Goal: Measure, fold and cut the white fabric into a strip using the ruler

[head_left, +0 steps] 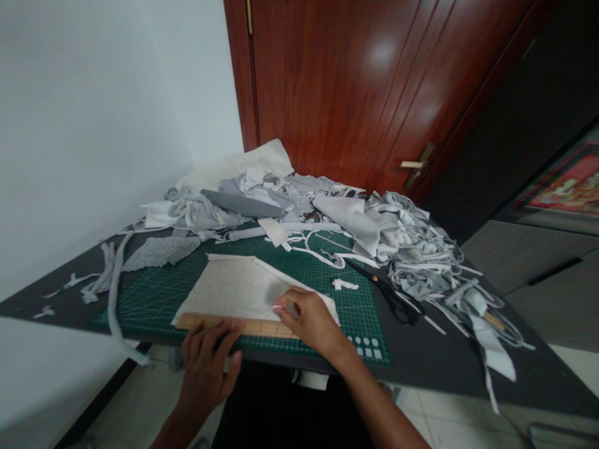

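A flat piece of pale grey fabric (pixel 233 289) lies on the green cutting mat (pixel 327 299) with a wooden ruler (pixel 234 325) along its near edge. My left hand (pixel 206 363) grips the ruler's left part at the table's front edge, its fingers curled over the wood. My right hand (pixel 309 319) presses on the fabric, over the ruler's right end, holding nothing that I can see. Black-handled scissors (pixel 393 300) lie open on the mat's right side, beyond my right hand's reach of the cloth.
A large heap of grey and white fabric scraps and strips (pixel 374 231) covers the back and right of the dark table (pixel 60 293). A strip hangs over the front edge at left. A wall stands at left, a red-brown wooden door behind.
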The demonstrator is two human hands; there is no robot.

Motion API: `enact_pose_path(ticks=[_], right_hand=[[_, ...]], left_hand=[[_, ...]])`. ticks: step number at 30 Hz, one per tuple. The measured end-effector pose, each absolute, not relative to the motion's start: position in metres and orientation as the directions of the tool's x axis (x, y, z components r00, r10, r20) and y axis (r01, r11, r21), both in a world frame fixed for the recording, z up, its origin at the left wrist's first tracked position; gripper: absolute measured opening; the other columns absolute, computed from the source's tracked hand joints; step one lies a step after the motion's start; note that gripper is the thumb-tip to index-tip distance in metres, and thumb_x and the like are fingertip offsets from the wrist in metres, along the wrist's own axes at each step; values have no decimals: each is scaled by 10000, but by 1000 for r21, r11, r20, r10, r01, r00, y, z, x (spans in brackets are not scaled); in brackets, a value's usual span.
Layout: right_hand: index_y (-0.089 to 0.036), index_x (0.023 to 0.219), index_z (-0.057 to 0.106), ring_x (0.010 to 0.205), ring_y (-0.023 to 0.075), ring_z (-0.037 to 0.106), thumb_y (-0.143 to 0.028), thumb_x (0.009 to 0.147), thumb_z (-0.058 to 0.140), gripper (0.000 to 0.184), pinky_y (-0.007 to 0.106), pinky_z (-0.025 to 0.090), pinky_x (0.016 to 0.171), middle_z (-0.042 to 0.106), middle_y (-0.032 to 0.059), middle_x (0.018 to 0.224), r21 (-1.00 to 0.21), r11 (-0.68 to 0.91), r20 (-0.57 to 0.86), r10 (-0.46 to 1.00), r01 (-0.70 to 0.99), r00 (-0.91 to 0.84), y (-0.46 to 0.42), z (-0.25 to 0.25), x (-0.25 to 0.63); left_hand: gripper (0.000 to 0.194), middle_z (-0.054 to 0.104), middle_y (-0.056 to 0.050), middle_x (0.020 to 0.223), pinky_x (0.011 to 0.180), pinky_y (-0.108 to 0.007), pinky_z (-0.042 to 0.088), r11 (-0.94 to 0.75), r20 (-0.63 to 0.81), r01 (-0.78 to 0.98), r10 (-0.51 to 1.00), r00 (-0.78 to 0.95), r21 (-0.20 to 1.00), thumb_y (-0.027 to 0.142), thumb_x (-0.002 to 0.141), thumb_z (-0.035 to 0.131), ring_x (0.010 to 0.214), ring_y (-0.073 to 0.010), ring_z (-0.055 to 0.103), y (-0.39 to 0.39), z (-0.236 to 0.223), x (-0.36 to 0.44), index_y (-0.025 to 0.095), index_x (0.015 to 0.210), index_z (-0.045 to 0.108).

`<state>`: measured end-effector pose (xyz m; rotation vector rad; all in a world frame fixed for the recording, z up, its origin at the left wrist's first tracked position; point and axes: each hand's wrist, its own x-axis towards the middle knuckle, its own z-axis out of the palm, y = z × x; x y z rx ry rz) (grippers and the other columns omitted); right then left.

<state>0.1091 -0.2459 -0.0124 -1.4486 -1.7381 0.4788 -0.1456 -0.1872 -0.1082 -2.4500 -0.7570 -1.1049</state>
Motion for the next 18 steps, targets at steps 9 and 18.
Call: enact_pose_path(ticks=[9,18], right_hand=[[-229,979,736,951,163,697,-329,962,667,123,248,462,817,780,1,1013,-629,360,182,930,689,-320,-159,0,25],[-219,962,716,926,176,706,-338,933,658,136,259,471,775,784,15,1009,-593,364,115,921,718,-372,-134,-4,-6]], left_hand=[[436,664,-143,1189,1092,-579,460,-807,680,566,320,659,-169,375,891,684,1235,-382,582,-189,-96,-159,199,1286,630],[360,670,-137,1079,1062,-578,472,-792,684,567,285,671,-227,400,930,681,1094,-354,635,-186,-103,-159,176,1209,649]])
